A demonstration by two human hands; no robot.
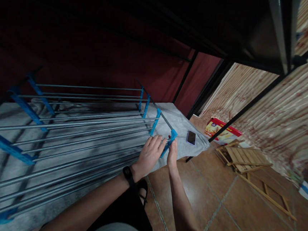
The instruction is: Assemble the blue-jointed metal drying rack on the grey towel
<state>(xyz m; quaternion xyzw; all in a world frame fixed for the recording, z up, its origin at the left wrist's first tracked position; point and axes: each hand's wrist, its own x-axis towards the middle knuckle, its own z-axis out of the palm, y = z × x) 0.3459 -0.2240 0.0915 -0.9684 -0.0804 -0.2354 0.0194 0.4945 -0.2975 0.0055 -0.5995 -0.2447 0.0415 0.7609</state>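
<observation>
A rack of grey metal tubes [88,123] joined by blue plastic brackets lies on its side on a grey cloth [167,111]. My left hand [152,153], with a dark band on its wrist, lies over the tube ends at the rack's near right corner. Its fingertips curl beside a blue bracket [177,133]. My right hand [172,155] grips that same bracket from the right side. The two hands are close together, with the bracket's middle partly hidden between them. At the left end, more blue brackets [26,108] hold the other tube ends.
A phone [191,138] lies on the cloth right of my hands. Overhead is a dark shelf or bunk [178,17] with black metal posts. On the tiled floor [203,195] lie a folded wooden piece [247,159] and a red and yellow box [222,131], near a patterned curtain [283,119].
</observation>
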